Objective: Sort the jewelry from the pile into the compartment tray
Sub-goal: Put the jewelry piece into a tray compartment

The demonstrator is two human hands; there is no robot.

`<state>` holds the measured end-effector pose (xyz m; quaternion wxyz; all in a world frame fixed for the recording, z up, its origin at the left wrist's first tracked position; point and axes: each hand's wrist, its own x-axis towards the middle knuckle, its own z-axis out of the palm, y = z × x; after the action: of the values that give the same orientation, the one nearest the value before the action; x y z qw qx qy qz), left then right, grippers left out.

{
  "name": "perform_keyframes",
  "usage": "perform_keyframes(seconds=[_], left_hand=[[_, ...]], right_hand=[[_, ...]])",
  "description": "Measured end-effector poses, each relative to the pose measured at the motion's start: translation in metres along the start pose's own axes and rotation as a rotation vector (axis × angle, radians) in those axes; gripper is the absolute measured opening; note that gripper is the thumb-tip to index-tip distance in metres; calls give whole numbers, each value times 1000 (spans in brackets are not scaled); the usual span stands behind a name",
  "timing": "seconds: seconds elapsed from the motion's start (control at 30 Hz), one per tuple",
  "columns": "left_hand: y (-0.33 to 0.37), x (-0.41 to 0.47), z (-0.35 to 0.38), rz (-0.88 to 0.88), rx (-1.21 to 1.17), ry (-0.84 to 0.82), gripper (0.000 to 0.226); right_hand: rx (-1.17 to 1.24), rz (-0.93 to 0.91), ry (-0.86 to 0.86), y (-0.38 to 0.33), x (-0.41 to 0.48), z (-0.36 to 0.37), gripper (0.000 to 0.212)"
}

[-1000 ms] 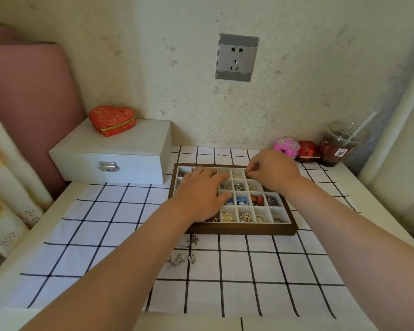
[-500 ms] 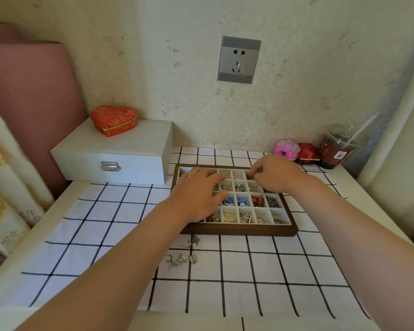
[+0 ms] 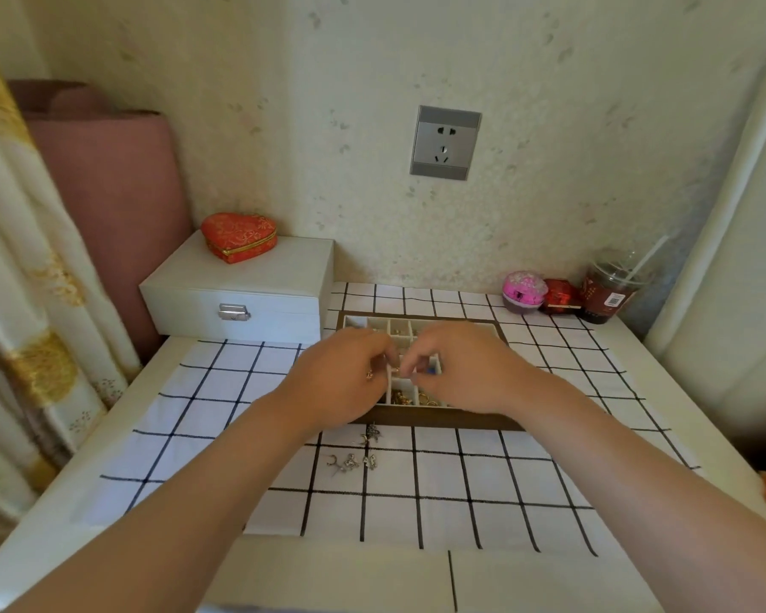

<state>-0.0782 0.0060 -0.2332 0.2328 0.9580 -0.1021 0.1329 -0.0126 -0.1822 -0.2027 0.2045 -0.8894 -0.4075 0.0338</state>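
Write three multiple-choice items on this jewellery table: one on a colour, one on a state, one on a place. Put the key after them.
1. The grid lines on the checked cloth are:
A) red
B) dark, near black
C) green

2. The white case is:
A) open, with its lid up
B) shut
C) without a lid

3. The loose silver pieces lie:
A) on the cloth, just in front of the compartment tray
B) on top of the white case
C) on the floor

Key:
1 B, the lines show dark against the white squares.
2 B, the lid sits flat and the clasp lies closed at the front.
3 A, they lie scattered on the squares before the tray's brown front rim.
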Motion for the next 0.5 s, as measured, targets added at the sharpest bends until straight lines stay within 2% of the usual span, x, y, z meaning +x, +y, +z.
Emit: perform_keyframes(seconds=[0.13, 0.33, 0.5], left_hand=[[1, -25, -15, -26, 26, -55, 17], [-4, -54, -26, -114, 95, -204, 13], [-7, -66, -27, -124, 134, -285, 25]], right_hand=[[-42, -105, -63, -21, -4, 14, 17], [-269, -213, -153, -38, -4, 25, 24], [-389, -254, -195, -41, -2, 32, 19]])
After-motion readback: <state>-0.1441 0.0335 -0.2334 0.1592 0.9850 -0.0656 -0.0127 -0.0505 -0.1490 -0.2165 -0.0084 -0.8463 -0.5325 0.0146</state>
